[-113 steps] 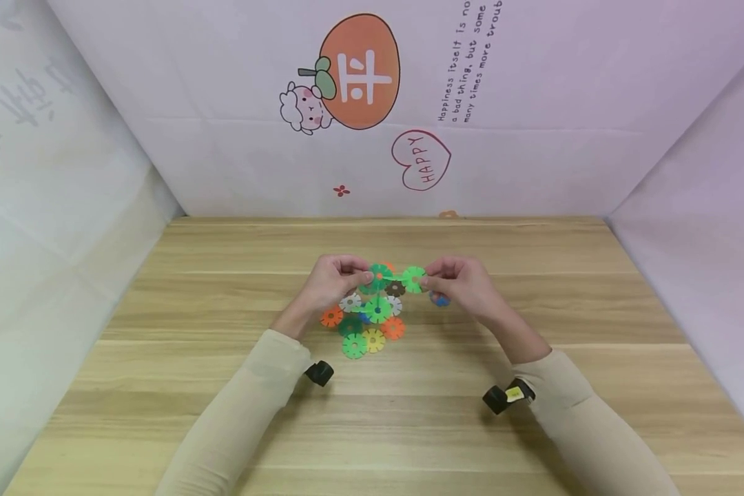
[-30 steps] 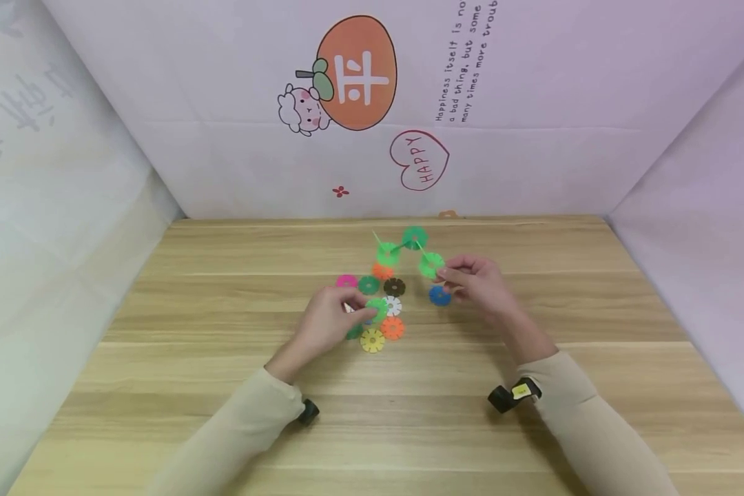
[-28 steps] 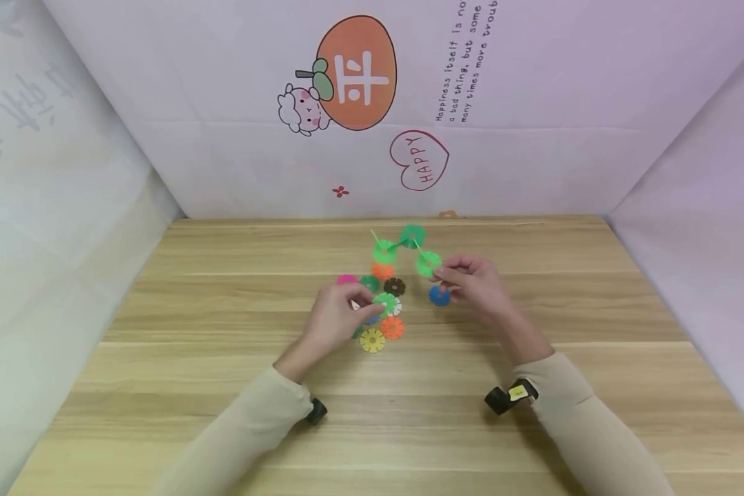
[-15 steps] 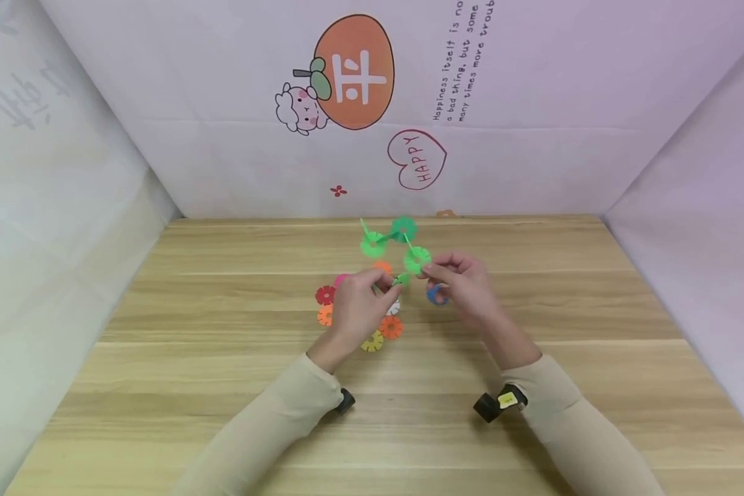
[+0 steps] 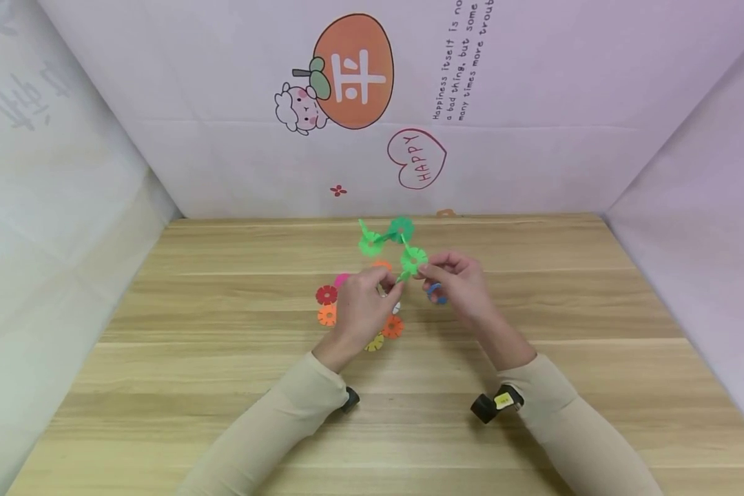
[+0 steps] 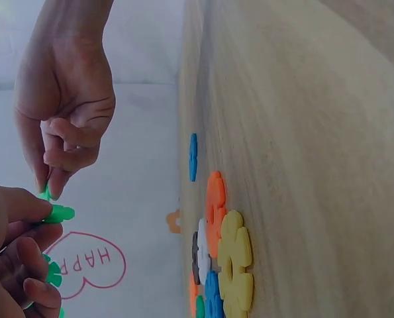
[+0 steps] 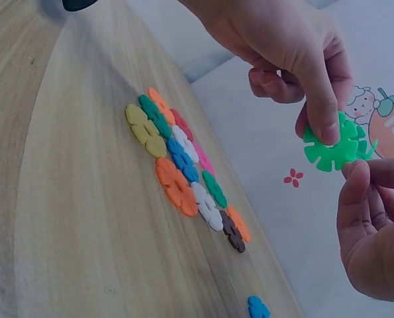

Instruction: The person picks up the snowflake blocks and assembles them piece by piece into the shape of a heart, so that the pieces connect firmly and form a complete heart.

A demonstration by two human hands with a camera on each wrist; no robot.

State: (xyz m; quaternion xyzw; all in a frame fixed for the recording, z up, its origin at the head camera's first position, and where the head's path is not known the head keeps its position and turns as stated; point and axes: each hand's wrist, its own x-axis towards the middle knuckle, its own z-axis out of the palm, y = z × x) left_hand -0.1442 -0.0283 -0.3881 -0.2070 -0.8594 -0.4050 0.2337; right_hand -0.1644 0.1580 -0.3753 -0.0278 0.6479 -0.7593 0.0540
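My left hand (image 5: 366, 306) pinches a light green snowflake disc (image 7: 330, 147) between thumb and forefinger, edge-on in the head view. Opposite it, my right hand (image 5: 455, 286) pinches the near end of a chain of slotted discs. That end is a light green disc (image 5: 414, 260); beyond it come a darker green disc (image 5: 401, 229) and another light green disc (image 5: 370, 243). Both hands are raised above the table. The left hand's disc meets the rim of the chain's end disc at the fingertips; the slots there are partly covered by fingers.
Loose discs lie flat on the wooden table (image 5: 223, 386): red (image 5: 326, 295), orange (image 5: 393, 326), yellow (image 7: 145, 130), brown (image 7: 233, 232) and more, partly under my left hand in the head view. A blue disc (image 7: 257, 307) lies apart to the right. White cloth walls surround the table.
My left hand has picked up a light green disc from the pile and carried it up and right to the chain. My right hand and the chain have shifted slightly left.
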